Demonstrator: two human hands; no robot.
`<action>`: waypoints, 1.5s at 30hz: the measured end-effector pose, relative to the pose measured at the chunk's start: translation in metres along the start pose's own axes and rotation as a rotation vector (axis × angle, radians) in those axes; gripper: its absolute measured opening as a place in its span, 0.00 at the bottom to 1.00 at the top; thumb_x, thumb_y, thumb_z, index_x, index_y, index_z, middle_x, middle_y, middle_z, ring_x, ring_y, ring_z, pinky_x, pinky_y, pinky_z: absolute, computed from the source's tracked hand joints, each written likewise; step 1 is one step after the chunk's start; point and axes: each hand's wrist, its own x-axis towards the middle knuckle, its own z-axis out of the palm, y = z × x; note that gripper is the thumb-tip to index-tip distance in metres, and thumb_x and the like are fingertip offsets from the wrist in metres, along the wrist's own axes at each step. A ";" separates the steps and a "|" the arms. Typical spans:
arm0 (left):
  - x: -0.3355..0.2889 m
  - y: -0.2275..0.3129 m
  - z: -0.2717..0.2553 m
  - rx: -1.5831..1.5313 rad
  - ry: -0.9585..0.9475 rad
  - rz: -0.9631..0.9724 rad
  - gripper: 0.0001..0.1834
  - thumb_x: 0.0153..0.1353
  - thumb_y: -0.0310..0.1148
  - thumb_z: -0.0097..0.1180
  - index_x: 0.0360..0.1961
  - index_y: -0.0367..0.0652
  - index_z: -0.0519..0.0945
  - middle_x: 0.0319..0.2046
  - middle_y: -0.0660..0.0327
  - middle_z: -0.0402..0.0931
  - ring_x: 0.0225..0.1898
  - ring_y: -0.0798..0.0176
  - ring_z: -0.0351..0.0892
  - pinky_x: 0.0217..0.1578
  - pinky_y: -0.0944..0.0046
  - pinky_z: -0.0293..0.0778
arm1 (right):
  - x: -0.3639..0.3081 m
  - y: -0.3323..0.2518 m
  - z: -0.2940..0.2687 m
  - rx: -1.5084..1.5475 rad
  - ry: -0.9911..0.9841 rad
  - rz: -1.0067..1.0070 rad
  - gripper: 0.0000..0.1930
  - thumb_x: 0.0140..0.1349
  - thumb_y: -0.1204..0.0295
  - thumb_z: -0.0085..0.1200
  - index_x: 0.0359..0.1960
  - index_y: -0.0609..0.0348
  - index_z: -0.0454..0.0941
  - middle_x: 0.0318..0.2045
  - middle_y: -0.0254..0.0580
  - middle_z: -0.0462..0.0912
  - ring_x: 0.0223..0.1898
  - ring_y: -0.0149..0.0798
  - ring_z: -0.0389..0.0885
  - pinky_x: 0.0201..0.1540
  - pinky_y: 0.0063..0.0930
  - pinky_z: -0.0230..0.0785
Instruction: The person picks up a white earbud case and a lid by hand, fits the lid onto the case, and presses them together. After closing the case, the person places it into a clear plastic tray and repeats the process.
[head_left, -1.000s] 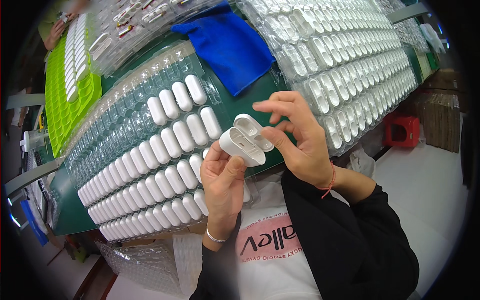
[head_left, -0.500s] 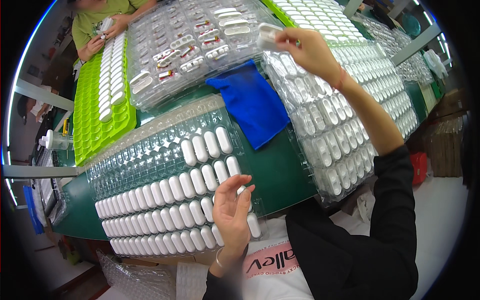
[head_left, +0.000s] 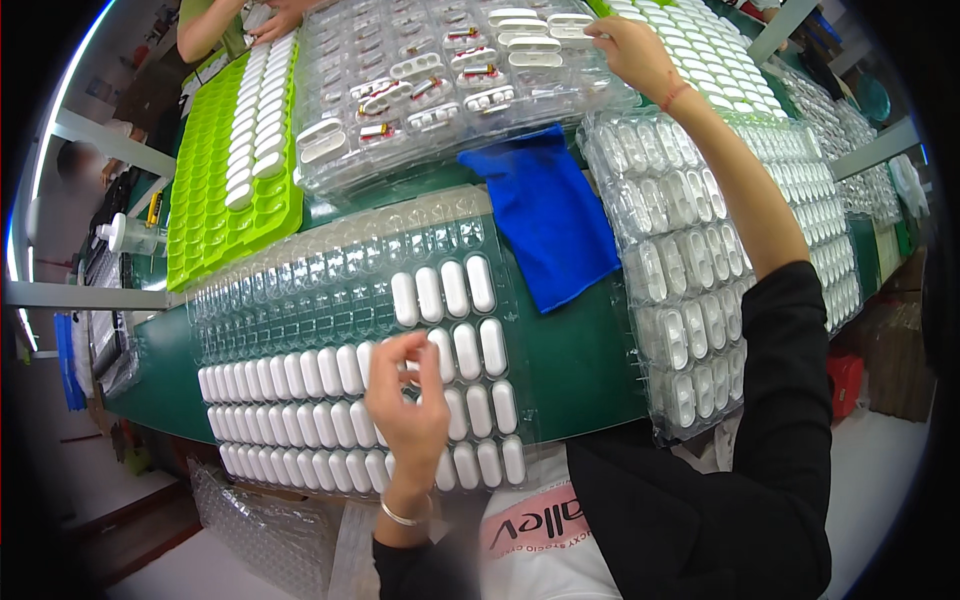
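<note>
My right hand [head_left: 640, 58] reaches to the far side, fingers closed at the end of an open white oval case [head_left: 562, 43]. That case sits low over the clear plastic tray [head_left: 345, 178], beside several similar open cases [head_left: 535, 60]. Below and to the left, my left hand [head_left: 408, 400] hovers over rows of closed white oval cases [head_left: 482, 284]. Its fingers are loosely curled, thumb near the index fingertip, and nothing shows between them. The hand hides part of the cases beneath it, which lie in a clear tray [head_left: 300, 290].
Between the trays lies a blue cloth [head_left: 555, 230]. Stacked clear trays of white cases [head_left: 665, 270] stand at the right. A green tray [head_left: 195, 200] is at the left, near another person's hands [head_left: 280, 18]. A metal post [head_left: 90, 296] crosses the left side.
My right hand has carried the open case from above the right-hand stack to the far clear tray. My left hand has moved left, its fingers more curled. The view has shifted slightly.
</note>
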 end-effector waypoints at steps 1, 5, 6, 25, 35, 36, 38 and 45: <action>0.014 -0.009 -0.001 0.150 0.004 0.041 0.09 0.61 0.22 0.61 0.43 0.36 0.78 0.37 0.58 0.78 0.33 0.65 0.76 0.29 0.69 0.74 | -0.016 -0.012 -0.016 0.040 0.027 -0.016 0.09 0.61 0.73 0.54 0.40 0.59 0.85 0.35 0.51 0.86 0.39 0.55 0.83 0.44 0.41 0.75; 0.047 -0.053 -0.002 0.683 -0.090 0.132 0.16 0.59 0.31 0.62 0.46 0.37 0.77 0.39 0.52 0.80 0.41 0.48 0.80 0.39 0.53 0.77 | -0.092 -0.071 -0.071 0.231 -0.191 0.171 0.08 0.62 0.70 0.55 0.38 0.58 0.85 0.30 0.46 0.86 0.30 0.46 0.84 0.36 0.35 0.75; 0.052 -0.054 0.001 0.669 -0.104 0.142 0.16 0.59 0.31 0.62 0.46 0.37 0.77 0.39 0.52 0.80 0.41 0.48 0.80 0.39 0.53 0.77 | -0.112 -0.078 -0.081 0.230 -0.219 0.224 0.08 0.62 0.69 0.56 0.37 0.59 0.85 0.29 0.46 0.86 0.29 0.44 0.84 0.35 0.34 0.74; -0.054 0.028 0.008 -0.120 0.008 0.086 0.25 0.56 0.16 0.61 0.57 0.33 0.76 0.41 0.55 0.77 0.40 0.62 0.81 0.38 0.66 0.80 | -0.178 -0.070 -0.105 -0.022 -0.217 0.430 0.13 0.58 0.65 0.59 0.39 0.61 0.84 0.32 0.46 0.85 0.32 0.42 0.84 0.36 0.34 0.74; -0.062 0.043 0.022 -0.782 -0.290 -0.004 0.21 0.58 0.16 0.61 0.54 0.32 0.73 0.60 0.41 0.72 0.51 0.61 0.79 0.47 0.67 0.75 | -0.214 -0.231 -0.154 1.607 -0.616 0.976 0.15 0.69 0.68 0.56 0.51 0.66 0.79 0.32 0.38 0.83 0.27 0.23 0.79 0.29 0.14 0.71; -0.065 0.039 0.021 -0.688 -0.319 0.100 0.22 0.57 0.16 0.62 0.53 0.32 0.74 0.57 0.41 0.75 0.50 0.60 0.80 0.46 0.66 0.75 | -0.220 -0.236 -0.152 1.626 -0.634 0.991 0.14 0.69 0.67 0.56 0.50 0.65 0.80 0.31 0.36 0.82 0.26 0.22 0.77 0.28 0.14 0.68; -0.069 0.037 0.022 -0.585 -0.333 0.209 0.23 0.53 0.15 0.64 0.51 0.34 0.75 0.50 0.43 0.80 0.46 0.55 0.81 0.45 0.64 0.76 | -0.225 -0.247 -0.150 1.662 -0.636 1.065 0.13 0.68 0.67 0.58 0.47 0.63 0.80 0.27 0.31 0.79 0.24 0.19 0.72 0.27 0.12 0.62; -0.087 0.031 0.017 -0.463 -0.297 0.334 0.25 0.47 0.14 0.65 0.48 0.36 0.76 0.46 0.47 0.83 0.45 0.52 0.83 0.44 0.61 0.78 | -0.238 -0.253 -0.146 1.562 -0.612 1.075 0.11 0.62 0.68 0.64 0.41 0.59 0.80 0.26 0.25 0.77 0.23 0.16 0.68 0.23 0.12 0.55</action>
